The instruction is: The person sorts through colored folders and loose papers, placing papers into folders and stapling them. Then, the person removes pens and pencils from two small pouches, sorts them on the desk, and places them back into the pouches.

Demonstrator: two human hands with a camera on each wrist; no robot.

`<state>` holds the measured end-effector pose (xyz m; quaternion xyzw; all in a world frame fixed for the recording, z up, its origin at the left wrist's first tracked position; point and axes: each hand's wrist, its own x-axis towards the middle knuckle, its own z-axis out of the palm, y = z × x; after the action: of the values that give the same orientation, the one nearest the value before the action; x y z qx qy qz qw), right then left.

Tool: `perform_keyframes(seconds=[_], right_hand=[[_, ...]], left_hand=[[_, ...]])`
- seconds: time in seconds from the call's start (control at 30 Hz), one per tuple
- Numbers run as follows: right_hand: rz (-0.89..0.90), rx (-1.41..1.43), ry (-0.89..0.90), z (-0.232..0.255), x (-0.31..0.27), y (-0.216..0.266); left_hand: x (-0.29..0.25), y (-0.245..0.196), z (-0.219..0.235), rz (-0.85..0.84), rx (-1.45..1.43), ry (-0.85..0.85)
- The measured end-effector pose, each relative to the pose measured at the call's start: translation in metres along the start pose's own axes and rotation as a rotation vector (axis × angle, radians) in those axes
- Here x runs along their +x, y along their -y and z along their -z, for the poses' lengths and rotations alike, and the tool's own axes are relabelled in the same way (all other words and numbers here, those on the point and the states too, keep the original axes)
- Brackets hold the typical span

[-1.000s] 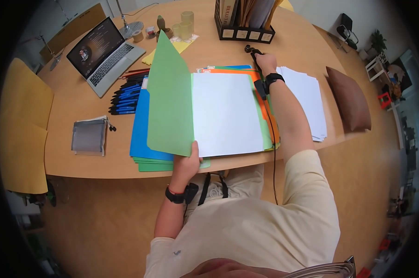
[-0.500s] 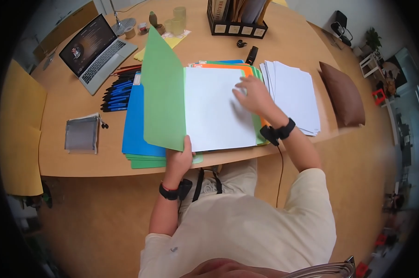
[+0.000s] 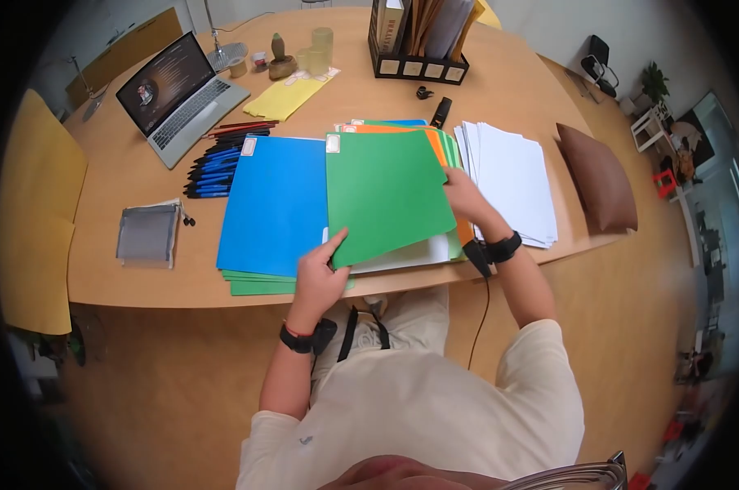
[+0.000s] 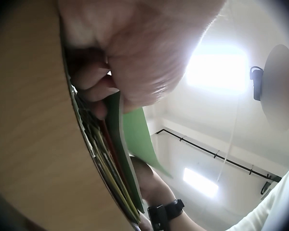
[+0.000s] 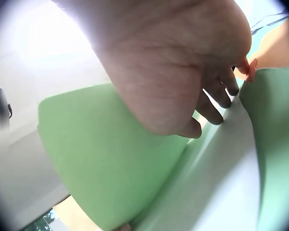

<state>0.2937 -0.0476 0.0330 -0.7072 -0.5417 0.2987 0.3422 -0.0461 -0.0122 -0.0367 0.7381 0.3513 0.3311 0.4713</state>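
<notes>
A green folder (image 3: 390,192) holds white paper (image 3: 410,255), which shows under its tilted front cover. My left hand (image 3: 320,273) grips the lower left corner, thumb on top of the cover; the left wrist view has its fingers curled at the folders' edges. My right hand (image 3: 467,200) is at the cover's right edge, partly covered by it. In the right wrist view, its loosely bent fingers (image 5: 213,115) extend along the paper's edge beside the pale green inside of the cover. A blue folder (image 3: 276,204) lies to the left, over several green folders (image 3: 259,287).
More folders, one orange (image 3: 373,128), lie beneath the green one. White sheets (image 3: 512,184) are stacked at right, near a brown cushion (image 3: 596,178). Pens (image 3: 214,173), a mesh pouch (image 3: 147,234) and a laptop (image 3: 182,114) stand left; a black file holder (image 3: 418,67) is behind.
The cover has swung from standing upright to nearly down over the paper. My right hand left the black device at the back, reached across the paper, then moved to the folder's right side.
</notes>
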Motion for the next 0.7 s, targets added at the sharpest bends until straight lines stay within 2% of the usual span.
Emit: perform_keyframes(seconds=[0.07,0.17,0.27,0.37,0.43,0.53,0.6,0.7], right_hand=[[-0.124,0.089,-0.176,0.013,0.018,0.002],[0.059,0.118,-0.407,0.029,0.066,-0.008],[0.142,-0.068,-0.337,0.032,0.106,0.026],[0.111,-0.167,-0.074,0.011,0.149,0.069],[0.178,-0.210,0.022,-0.014,0.195,0.071],[0.292,-0.515,0.018,-0.058,0.281,0.051],[0.240,-0.556,0.034,-0.078,0.323,0.054],[0.160,-0.560,0.055,-0.102,0.356,0.068]], left_hand=[[-0.001,-0.008,0.002,0.023,-0.023,0.015],[0.000,-0.016,0.002,-0.012,0.002,0.020],[0.000,-0.014,0.001,-0.034,0.051,0.020],[0.000,-0.016,0.003,-0.046,0.063,0.035],[0.001,-0.016,0.004,-0.045,0.035,0.039],[0.002,-0.015,0.007,-0.007,0.045,0.068],[0.002,-0.015,0.008,0.011,0.054,0.075],[0.002,-0.016,0.009,0.022,0.052,0.087]])
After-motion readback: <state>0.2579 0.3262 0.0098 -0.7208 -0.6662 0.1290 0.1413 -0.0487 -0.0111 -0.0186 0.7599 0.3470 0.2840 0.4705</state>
